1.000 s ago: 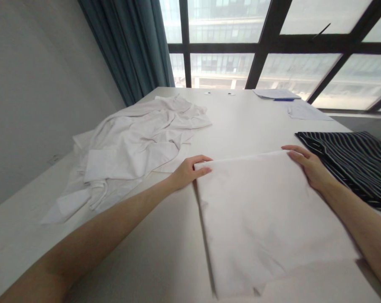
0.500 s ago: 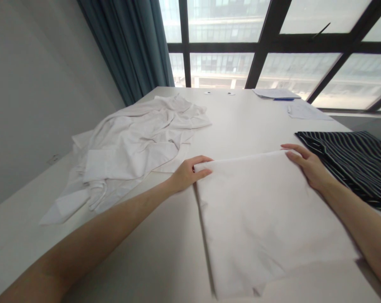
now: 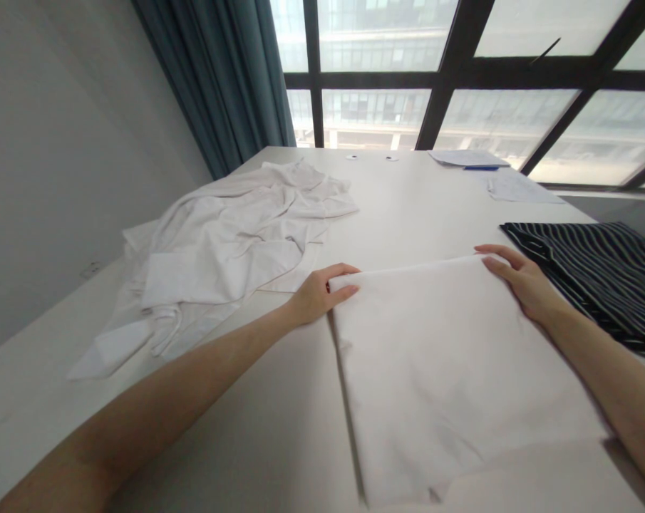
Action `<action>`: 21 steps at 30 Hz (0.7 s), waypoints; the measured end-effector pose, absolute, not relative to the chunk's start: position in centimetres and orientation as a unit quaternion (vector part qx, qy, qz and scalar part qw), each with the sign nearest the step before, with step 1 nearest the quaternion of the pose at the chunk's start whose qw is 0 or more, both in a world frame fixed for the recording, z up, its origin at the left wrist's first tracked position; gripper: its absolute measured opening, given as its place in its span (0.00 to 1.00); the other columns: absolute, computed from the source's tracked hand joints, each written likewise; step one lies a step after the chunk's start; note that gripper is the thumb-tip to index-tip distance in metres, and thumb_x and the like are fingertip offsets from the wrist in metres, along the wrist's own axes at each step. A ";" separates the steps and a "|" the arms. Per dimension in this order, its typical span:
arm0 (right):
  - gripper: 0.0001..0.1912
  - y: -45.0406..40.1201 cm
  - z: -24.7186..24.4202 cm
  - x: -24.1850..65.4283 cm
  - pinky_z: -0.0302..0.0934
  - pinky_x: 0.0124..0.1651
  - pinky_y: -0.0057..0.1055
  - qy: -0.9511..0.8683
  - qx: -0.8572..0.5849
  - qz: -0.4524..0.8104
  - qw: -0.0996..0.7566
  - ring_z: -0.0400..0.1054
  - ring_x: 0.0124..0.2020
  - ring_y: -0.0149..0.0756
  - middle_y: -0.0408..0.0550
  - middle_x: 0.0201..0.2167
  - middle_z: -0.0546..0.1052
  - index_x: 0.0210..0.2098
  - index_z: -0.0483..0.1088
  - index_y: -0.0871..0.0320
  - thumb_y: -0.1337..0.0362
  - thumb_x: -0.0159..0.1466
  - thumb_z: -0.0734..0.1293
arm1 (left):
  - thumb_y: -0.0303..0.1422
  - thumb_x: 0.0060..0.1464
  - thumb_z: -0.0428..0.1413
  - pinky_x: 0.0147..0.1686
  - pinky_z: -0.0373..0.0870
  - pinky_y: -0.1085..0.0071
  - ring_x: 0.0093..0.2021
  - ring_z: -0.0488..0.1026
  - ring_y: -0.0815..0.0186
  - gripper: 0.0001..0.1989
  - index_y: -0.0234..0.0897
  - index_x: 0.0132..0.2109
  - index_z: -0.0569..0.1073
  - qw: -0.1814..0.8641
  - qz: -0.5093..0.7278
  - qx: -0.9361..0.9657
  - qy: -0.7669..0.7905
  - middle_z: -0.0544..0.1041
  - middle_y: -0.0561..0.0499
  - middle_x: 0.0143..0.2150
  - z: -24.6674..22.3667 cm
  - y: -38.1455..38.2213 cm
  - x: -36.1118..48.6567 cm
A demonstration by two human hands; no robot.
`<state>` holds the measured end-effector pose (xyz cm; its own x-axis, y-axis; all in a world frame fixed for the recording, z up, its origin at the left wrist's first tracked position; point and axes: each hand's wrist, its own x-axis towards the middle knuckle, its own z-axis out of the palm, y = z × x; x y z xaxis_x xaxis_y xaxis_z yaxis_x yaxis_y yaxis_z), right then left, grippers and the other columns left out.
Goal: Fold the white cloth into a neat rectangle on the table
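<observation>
A folded white garment (image 3: 450,356) lies before me, its far edge lifted a little above the table and its near part close to the tabletop. My left hand (image 3: 322,292) pinches the far left corner between thumb and fingers. At the far right corner, my right hand (image 3: 514,278) grips the cloth, thumb on top and fingers behind the edge. The underside of the garment is hidden, so I cannot tell what kind it is. Left of my left hand, a crumpled white shirt-like garment (image 3: 236,235) is spread loosely.
A black striped folded cloth (image 3: 600,271) lies at the right beside my right forearm. On the white table (image 3: 408,206), papers (image 3: 466,157) and a blue pen (image 3: 481,168) are near the far edge, with two small white pieces. A blue curtain (image 3: 231,78) and window stand behind.
</observation>
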<state>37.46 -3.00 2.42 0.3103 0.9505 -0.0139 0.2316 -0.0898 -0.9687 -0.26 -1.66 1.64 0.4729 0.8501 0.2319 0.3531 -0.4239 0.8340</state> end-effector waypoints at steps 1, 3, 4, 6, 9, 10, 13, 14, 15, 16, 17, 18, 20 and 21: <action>0.25 -3.0 2.4 37.5 0.58 0.22 0.22 -0.462 -0.642 0.364 0.492 0.62 0.25 0.29 0.39 0.28 0.74 0.41 0.77 0.50 0.48 0.46 0.77 | 0.41 0.57 0.57 0.36 0.67 0.73 0.40 0.74 0.63 0.18 0.34 0.49 0.76 0.369 0.337 0.775 0.388 0.79 0.49 0.43 1.7 -1.7 -0.3; 0.25 -2.9 2.3 37.5 0.58 0.23 0.22 -0.464 -0.643 0.363 0.489 0.62 0.25 0.29 0.39 0.28 0.74 0.41 0.77 0.51 0.48 0.46 0.77 | 0.41 0.57 0.57 0.36 0.67 0.73 0.40 0.74 0.63 0.17 0.35 0.49 0.76 0.366 0.337 0.775 0.390 0.79 0.50 0.43 1.7 -1.7 -0.3; 0.25 -2.9 2.3 37.5 0.58 0.23 0.22 -0.465 -0.644 0.363 0.487 0.62 0.25 0.29 0.39 0.27 0.74 0.41 0.77 0.51 0.48 0.47 0.77 | 0.41 0.57 0.57 0.36 0.67 0.73 0.40 0.74 0.63 0.17 0.35 0.49 0.76 0.365 0.335 0.775 0.392 0.79 0.50 0.43 1.7 -1.7 -0.3; 0.25 -2.9 2.3 37.6 0.58 0.23 0.22 -0.465 -0.645 0.365 0.483 0.62 0.25 0.29 0.39 0.26 0.74 0.42 0.77 0.51 0.48 0.47 0.76 | 0.41 0.57 0.57 0.35 0.67 0.73 0.39 0.74 0.63 0.17 0.35 0.49 0.76 0.362 0.334 0.776 0.393 0.79 0.50 0.43 1.6 -1.7 -0.3; 0.25 -2.9 2.3 37.6 0.58 0.24 0.22 -0.466 -0.647 0.365 0.481 0.63 0.25 0.29 0.39 0.26 0.74 0.42 0.77 0.51 0.48 0.48 0.76 | 0.41 0.57 0.57 0.34 0.66 0.74 0.38 0.73 0.65 0.17 0.35 0.49 0.76 0.359 0.336 0.780 0.388 0.79 0.50 0.43 1.6 -1.7 -0.4; 0.24 -2.9 2.3 37.6 0.58 0.24 0.22 -0.467 -0.647 0.363 0.480 0.63 0.25 0.29 0.39 0.26 0.74 0.42 0.77 0.51 0.48 0.48 0.76 | 0.41 0.58 0.57 0.33 0.66 0.75 0.37 0.73 0.65 0.17 0.35 0.49 0.76 0.357 0.336 0.780 0.388 0.79 0.50 0.42 1.6 -1.7 -0.4; 0.24 -2.9 2.3 37.5 0.57 0.23 0.22 -0.470 -0.649 0.359 0.478 0.62 0.25 0.29 0.39 0.26 0.73 0.42 0.77 0.52 0.48 0.48 0.75 | 0.41 0.57 0.57 0.29 0.64 0.75 0.33 0.71 0.67 0.17 0.36 0.49 0.76 0.353 0.332 0.781 0.395 0.79 0.51 0.42 1.6 -1.7 -0.4; 0.24 -2.9 2.4 37.5 0.56 0.23 0.23 -0.471 -0.650 0.358 0.476 0.62 0.24 0.29 0.39 0.25 0.73 0.42 0.77 0.52 0.48 0.48 0.75 | 0.42 0.57 0.57 0.28 0.63 0.75 0.32 0.70 0.68 0.17 0.36 0.49 0.76 0.352 0.331 0.781 0.397 0.79 0.51 0.41 1.6 -1.7 -0.4; 0.24 -3.0 2.4 37.5 0.56 0.23 0.23 -0.472 -0.651 0.357 0.475 0.62 0.24 0.30 0.39 0.25 0.73 0.42 0.77 0.52 0.48 0.48 0.75 | 0.42 0.57 0.57 0.27 0.62 0.75 0.32 0.70 0.68 0.18 0.36 0.49 0.77 0.352 0.330 0.780 0.398 0.79 0.51 0.41 1.6 -1.8 -0.4; 0.25 -3.0 2.4 37.4 0.56 0.23 0.23 -0.473 -0.652 0.355 0.474 0.62 0.24 0.30 0.39 0.26 0.73 0.43 0.77 0.52 0.48 0.48 0.75 | 0.42 0.57 0.57 0.27 0.62 0.75 0.31 0.70 0.68 0.18 0.36 0.49 0.77 0.353 0.329 0.780 0.398 0.79 0.51 0.41 1.6 -1.8 -0.4; 0.25 -3.0 2.4 37.4 0.56 0.23 0.23 -0.475 -0.653 0.353 0.472 0.62 0.25 0.30 0.39 0.26 0.73 0.43 0.77 0.52 0.48 0.49 0.75 | 0.42 0.57 0.57 0.27 0.62 0.75 0.32 0.70 0.68 0.18 0.36 0.49 0.77 0.354 0.330 0.780 0.397 0.79 0.51 0.41 1.6 -1.8 -0.4; 0.25 -3.0 2.4 37.4 0.56 0.24 0.23 -0.477 -0.654 0.350 0.471 0.62 0.25 0.30 0.39 0.26 0.73 0.43 0.77 0.52 0.48 0.49 0.75 | 0.42 0.57 0.57 0.28 0.62 0.75 0.32 0.70 0.68 0.17 0.36 0.49 0.77 0.355 0.330 0.780 0.396 0.79 0.51 0.41 1.6 -1.8 -0.4; 0.25 -3.0 2.5 37.4 0.56 0.24 0.23 -0.482 -0.655 0.345 0.469 0.62 0.25 0.30 0.39 0.26 0.73 0.42 0.76 0.52 0.48 0.49 0.74 | 0.42 0.57 0.57 0.30 0.64 0.75 0.35 0.72 0.66 0.17 0.36 0.48 0.77 0.359 0.331 0.779 0.393 0.79 0.51 0.41 1.6 -1.8 -0.3; 0.24 -3.0 2.5 37.4 0.56 0.24 0.23 -0.485 -0.656 0.342 0.467 0.61 0.25 0.30 0.39 0.26 0.73 0.42 0.76 0.52 0.48 0.49 0.74 | 0.41 0.57 0.57 0.32 0.65 0.75 0.36 0.72 0.66 0.17 0.35 0.48 0.76 0.361 0.333 0.779 0.390 0.79 0.51 0.42 1.7 -1.7 -0.3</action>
